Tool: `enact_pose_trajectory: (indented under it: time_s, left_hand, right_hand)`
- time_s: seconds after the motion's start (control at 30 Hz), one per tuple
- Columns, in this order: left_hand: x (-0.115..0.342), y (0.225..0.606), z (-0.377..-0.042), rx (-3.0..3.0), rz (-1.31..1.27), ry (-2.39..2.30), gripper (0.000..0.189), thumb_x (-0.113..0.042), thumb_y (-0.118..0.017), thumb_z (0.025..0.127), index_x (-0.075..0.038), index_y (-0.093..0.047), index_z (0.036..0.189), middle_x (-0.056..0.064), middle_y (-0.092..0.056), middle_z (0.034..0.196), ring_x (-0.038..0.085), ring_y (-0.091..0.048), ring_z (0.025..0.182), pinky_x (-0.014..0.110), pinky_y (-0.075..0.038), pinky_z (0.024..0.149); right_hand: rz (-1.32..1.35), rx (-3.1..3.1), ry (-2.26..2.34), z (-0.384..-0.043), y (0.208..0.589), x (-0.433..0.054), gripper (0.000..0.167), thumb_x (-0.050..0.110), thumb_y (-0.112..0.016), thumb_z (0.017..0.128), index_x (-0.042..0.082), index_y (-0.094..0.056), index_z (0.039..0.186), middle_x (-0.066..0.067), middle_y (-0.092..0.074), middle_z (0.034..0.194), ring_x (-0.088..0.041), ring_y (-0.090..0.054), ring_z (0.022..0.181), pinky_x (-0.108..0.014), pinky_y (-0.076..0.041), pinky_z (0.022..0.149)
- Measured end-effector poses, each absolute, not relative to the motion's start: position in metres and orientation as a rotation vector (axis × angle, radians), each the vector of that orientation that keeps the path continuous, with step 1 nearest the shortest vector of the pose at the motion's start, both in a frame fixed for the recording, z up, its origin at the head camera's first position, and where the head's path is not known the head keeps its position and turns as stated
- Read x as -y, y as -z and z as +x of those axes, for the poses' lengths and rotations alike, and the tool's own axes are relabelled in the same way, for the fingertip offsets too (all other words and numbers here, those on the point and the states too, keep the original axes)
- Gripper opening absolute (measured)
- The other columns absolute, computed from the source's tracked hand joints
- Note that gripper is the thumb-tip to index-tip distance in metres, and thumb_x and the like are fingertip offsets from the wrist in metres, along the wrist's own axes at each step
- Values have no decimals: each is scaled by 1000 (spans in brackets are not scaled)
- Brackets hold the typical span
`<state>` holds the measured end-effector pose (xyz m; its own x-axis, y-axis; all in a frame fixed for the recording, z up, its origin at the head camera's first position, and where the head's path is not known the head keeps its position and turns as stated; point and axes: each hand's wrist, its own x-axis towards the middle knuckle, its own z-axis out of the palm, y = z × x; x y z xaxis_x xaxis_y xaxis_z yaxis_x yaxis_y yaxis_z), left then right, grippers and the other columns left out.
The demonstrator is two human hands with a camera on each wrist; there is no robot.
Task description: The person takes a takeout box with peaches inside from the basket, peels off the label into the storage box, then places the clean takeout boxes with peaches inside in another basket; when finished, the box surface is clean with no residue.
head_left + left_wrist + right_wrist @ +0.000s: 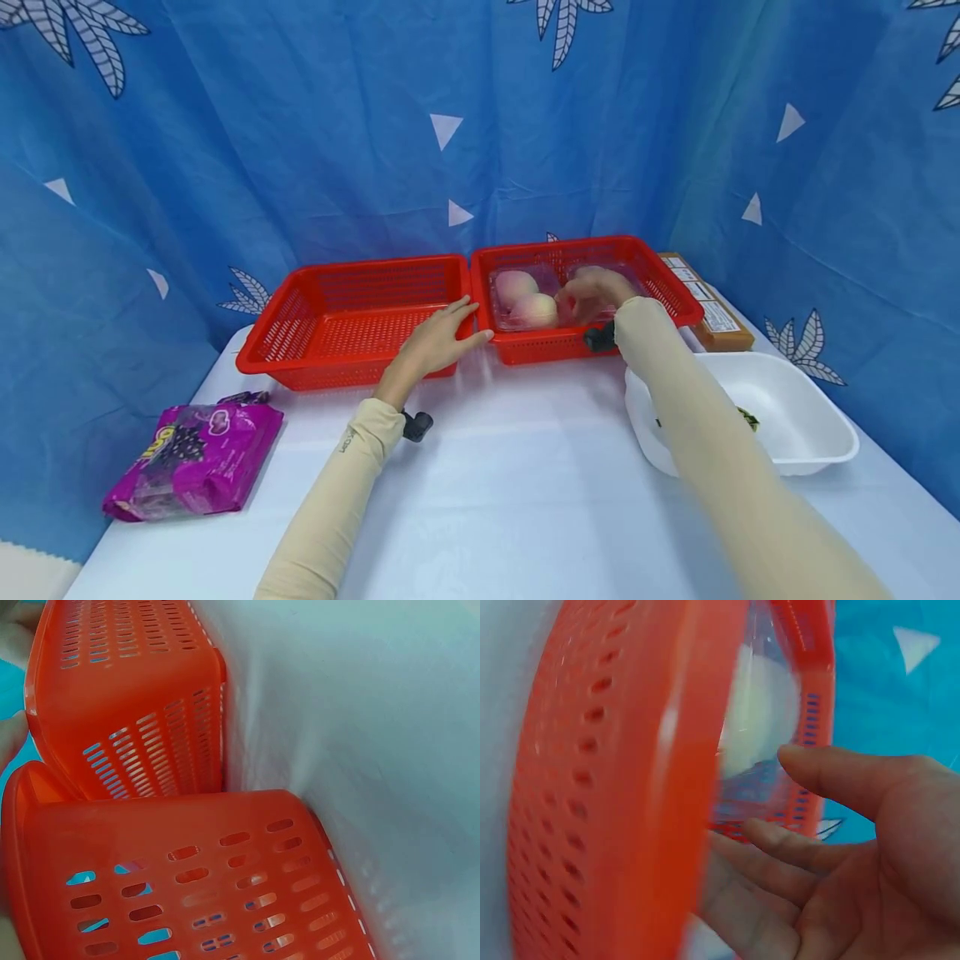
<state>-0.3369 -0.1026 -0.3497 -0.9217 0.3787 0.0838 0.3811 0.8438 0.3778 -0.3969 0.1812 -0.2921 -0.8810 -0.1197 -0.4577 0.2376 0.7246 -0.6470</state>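
Two red plastic baskets stand side by side in the head view. My left hand [435, 342] lies over the right front corner of the left basket [322, 379], its fingers straight and reaching toward the rim of the right basket [540, 347]. Inside the right basket sits a clear pack of peaches [536, 310]. Over that basket's right half, my right hand [592, 290] reaches in and partly hides a second clear pack [626, 273]. Seen from the right wrist, the thumb and fingers are apart with nothing between them, beside a pale peach [761, 712] under clear plastic.
At the left lies a purple packet [202, 458] with grapes pictured on it, a small dark wrapper [243, 397] behind it. A white tub [787, 408] with something green inside stands at the right, below a brown box [712, 304]. Blue curtains [360, 125] hang behind the table.
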Motion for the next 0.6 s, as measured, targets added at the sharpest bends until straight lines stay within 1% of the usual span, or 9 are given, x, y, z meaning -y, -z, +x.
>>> enact_pose_trajectory:
  time_s: [0.1,0.2,0.27,0.33,0.4,0.47,0.53,0.6]
  left_hand:
    - [103,350,-336,3005,-624,629,81,-71,-43,87,-23,-32,151,-3,-21,159,31,-26,143,59,-26,110]
    - [105,350,-335,2987,-628,658,79,-69,-45,88,-21,-34,150,-1,-22,159,30,-26,143,58,-27,110]
    - [108,350,-334,2962,-631,688,76,-66,-48,88,-20,-37,149,2,-25,158,30,-26,143,57,-28,110]
    - [111,351,-333,2914,-640,745,72,-62,-51,89,-19,-42,146,4,-30,155,30,-28,141,56,-30,109]
    - [115,351,-331,2839,-651,816,65,-57,-54,90,-17,-47,142,5,-38,150,29,-34,137,54,-33,108]
    - [118,351,-328,2762,-662,880,58,-51,-56,92,-16,-51,138,5,-45,144,27,-40,133,52,-37,106]
    - [121,350,-322,2697,-680,924,52,-46,-57,93,-15,-54,135,4,-50,138,25,-44,128,49,-38,105]
    - [123,350,-315,2657,-698,940,48,-40,-59,94,-14,-56,134,4,-52,135,24,-46,126,49,-39,105]
  right_hand:
    - [-81,-2551,832,-392,282,-184,42,23,-61,91,-1,-52,124,-22,-63,115,-32,-67,95,-41,-56,82]
    - [-275,-2624,699,-382,272,-190,40,26,-57,95,-1,-51,123,-23,-60,112,-34,-64,97,-41,-56,80]
    - [-411,-2629,631,-369,268,-197,36,27,-55,96,-1,-52,118,-21,-60,104,-33,-62,92,-40,-57,75]
    - [-512,-2610,587,-354,265,-206,29,25,-56,96,0,-55,108,-17,-60,93,-29,-62,83,-36,-57,69]
    - [-597,-2551,565,-337,267,-216,21,23,-57,95,2,-57,98,-12,-60,82,-24,-60,73,-33,-55,63]
    - [-639,-2490,506,-319,271,-225,18,22,-59,94,4,-59,91,-7,-60,76,-19,-58,67,-30,-55,60]
    - [-682,-2425,457,-305,280,-235,15,20,-60,93,6,-62,89,-5,-61,75,-16,-58,65,-30,-54,58]
    - [-678,-2384,403,-294,290,-245,16,21,-62,91,6,-64,94,-2,-62,80,-15,-58,67,-30,-55,60]
